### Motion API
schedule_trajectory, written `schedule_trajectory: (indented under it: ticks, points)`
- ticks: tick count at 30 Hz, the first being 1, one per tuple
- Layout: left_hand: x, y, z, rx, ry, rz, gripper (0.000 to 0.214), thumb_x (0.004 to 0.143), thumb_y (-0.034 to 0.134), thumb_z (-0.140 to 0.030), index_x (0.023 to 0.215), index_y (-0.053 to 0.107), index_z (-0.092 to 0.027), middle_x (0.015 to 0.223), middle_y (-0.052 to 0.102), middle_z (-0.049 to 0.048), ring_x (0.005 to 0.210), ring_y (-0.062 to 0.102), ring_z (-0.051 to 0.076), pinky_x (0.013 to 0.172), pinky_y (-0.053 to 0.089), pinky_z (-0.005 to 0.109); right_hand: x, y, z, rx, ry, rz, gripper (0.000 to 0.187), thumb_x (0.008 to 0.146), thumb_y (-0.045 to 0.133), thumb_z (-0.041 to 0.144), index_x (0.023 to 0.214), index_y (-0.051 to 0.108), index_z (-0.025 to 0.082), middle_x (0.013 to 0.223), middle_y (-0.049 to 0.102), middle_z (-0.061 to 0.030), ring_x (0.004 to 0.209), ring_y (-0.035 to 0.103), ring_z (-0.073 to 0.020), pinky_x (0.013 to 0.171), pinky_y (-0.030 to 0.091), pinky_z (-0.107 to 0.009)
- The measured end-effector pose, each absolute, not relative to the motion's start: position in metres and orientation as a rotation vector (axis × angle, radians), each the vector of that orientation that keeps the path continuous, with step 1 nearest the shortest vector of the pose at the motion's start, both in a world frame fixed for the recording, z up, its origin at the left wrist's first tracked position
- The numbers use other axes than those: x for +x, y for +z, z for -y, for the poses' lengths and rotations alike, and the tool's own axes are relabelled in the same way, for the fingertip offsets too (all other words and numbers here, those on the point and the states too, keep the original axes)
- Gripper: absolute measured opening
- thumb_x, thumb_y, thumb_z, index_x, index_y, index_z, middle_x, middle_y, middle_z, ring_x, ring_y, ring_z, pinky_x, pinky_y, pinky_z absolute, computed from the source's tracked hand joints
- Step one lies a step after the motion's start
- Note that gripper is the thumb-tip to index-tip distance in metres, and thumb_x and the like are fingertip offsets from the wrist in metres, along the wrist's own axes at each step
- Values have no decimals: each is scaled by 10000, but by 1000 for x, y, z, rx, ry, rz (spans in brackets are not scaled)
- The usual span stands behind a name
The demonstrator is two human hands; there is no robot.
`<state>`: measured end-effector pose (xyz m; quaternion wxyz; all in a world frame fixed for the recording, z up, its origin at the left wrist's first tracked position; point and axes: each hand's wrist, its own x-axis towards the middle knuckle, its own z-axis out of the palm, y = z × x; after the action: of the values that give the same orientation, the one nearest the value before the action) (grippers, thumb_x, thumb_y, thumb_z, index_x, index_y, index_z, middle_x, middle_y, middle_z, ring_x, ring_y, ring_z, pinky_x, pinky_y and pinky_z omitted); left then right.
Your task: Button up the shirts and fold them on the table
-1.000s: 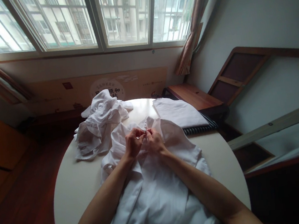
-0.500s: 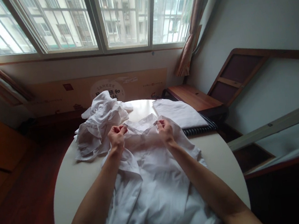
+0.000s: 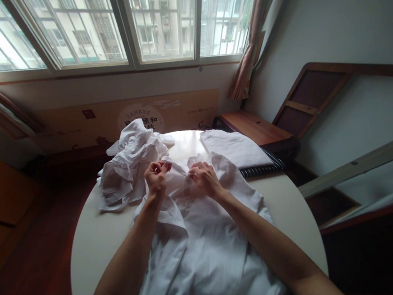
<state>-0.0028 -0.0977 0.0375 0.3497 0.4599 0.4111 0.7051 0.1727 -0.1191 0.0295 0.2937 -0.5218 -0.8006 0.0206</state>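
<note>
A white shirt (image 3: pixel 201 256) lies spread on the round pale table (image 3: pixel 96 239), its collar end pointing away from me. My left hand (image 3: pixel 156 176) is closed in a pinch on the left side of the shirt's collar. My right hand (image 3: pixel 204 179) rests near the collar's middle, fingers curled onto the cloth by the button placket. The two hands are a short way apart.
A crumpled heap of white clothes (image 3: pixel 130 162) sits at the table's far left. A folded white cloth on a dark striped one (image 3: pixel 235 150) lies at the far right. A wooden side table (image 3: pixel 254 129) and leaning wooden frames (image 3: pixel 318 95) stand to the right; windows are ahead.
My hands were together at the collar, then pulled apart holding its two sides. Now the right hand has come back toward the middle of the collar; the left stayed.
</note>
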Motion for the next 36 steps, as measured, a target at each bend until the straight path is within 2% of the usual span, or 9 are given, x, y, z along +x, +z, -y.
schedule_trajectory:
  ticks: [3, 5, 9, 14, 18, 21, 25, 36]
  points:
    - [1, 41, 105, 1466, 1804, -1244, 138, 729, 643, -239, 796, 539, -178, 853, 611, 34, 759, 612, 139, 701, 505, 262, 176, 34, 117, -1346, 191, 2086, 141, 869, 543, 190, 900, 678, 221, 960, 642, -49, 924, 525, -215, 846, 363, -339]
    - [7, 45, 115, 1754, 1701, -1350, 115, 752, 604, -201, 864, 582, -184, 898, 624, 49, 752, 603, 148, 679, 482, 262, 177, 37, 117, -1340, 246, 2056, 157, 883, 522, 193, 908, 675, 216, 930, 644, -46, 898, 535, -206, 843, 363, -333]
    - [21, 47, 129, 2129, 1313, -1469, 42, 754, 608, -210, 723, 631, -191, 733, 649, 37, 625, 576, 160, 628, 434, 281, 175, 45, 121, -1358, 236, 1998, 176, 901, 486, 196, 924, 661, 206, 934, 638, -52, 910, 539, -211, 831, 355, -336]
    - [24, 38, 125, 2036, 1315, -1464, 64, 754, 626, -236, 734, 678, -205, 722, 686, 41, 646, 607, 177, 622, 431, 279, 171, 50, 128, -1310, 186, 1995, 179, 899, 479, 195, 910, 654, 233, 951, 619, -38, 912, 530, -202, 835, 347, -333]
    - [21, 35, 119, 1828, 1307, -1373, 51, 709, 650, -221, 696, 696, -203, 695, 695, 27, 624, 615, 161, 606, 455, 264, 167, 48, 133, -1299, 87, 1811, 208, 869, 507, 201, 1044, 617, 227, 1104, 567, -74, 1035, 496, -227, 893, 349, -353]
    - [20, 34, 117, 1598, 1299, -1317, 63, 666, 669, -234, 663, 697, -178, 645, 679, 27, 584, 605, 147, 553, 457, 243, 164, 42, 136, -1344, 33, 1654, 190, 838, 535, 212, 1005, 623, 194, 1039, 559, -91, 1020, 490, -241, 914, 354, -375]
    - [19, 31, 115, 1434, 1276, -1179, 135, 628, 708, -279, 671, 707, -150, 631, 670, 35, 564, 588, 133, 525, 455, 226, 161, 37, 136, -1374, 186, 1712, 99, 812, 576, 242, 845, 665, 213, 892, 583, -56, 908, 516, -224, 882, 382, -372]
    - [15, 18, 109, 1399, 1238, -1059, 208, 631, 745, -349, 695, 716, -153, 681, 679, 48, 599, 589, 129, 537, 465, 216, 163, 34, 126, -1373, 485, 1747, 93, 820, 553, 222, 828, 643, 202, 869, 617, -30, 799, 563, -173, 772, 425, -315]
